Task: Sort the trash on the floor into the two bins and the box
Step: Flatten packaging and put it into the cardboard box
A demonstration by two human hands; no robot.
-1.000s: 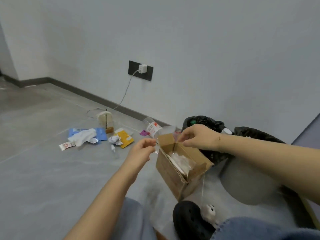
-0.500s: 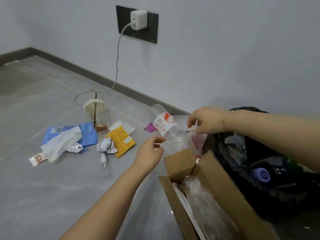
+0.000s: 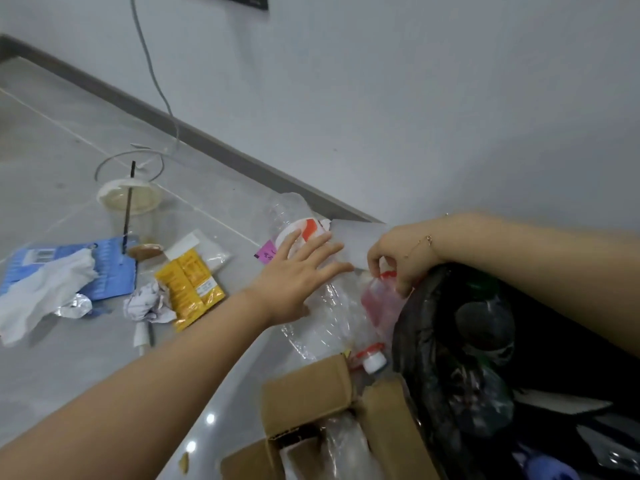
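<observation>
On the grey floor [image 3: 69, 140] by the wall, the clear bottle [image 3: 322, 306] lies beside the box [image 3: 311, 389]. Left hand [image 3: 294, 275], fingers spread, reaches over it; right hand [image 3: 401, 251] pinches a red pouch [image 3: 379, 299]. Best wrap the bottle's middle firmly.

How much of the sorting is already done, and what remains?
Done: the box and the black-bagged bin already hold some trash. In hand: the left hand reaches for the clear bottle; the right hand pinches a red-tinted bag. Left on the floor: cup, yellow packet, blue packet, tissue, crumpled paper.
</observation>
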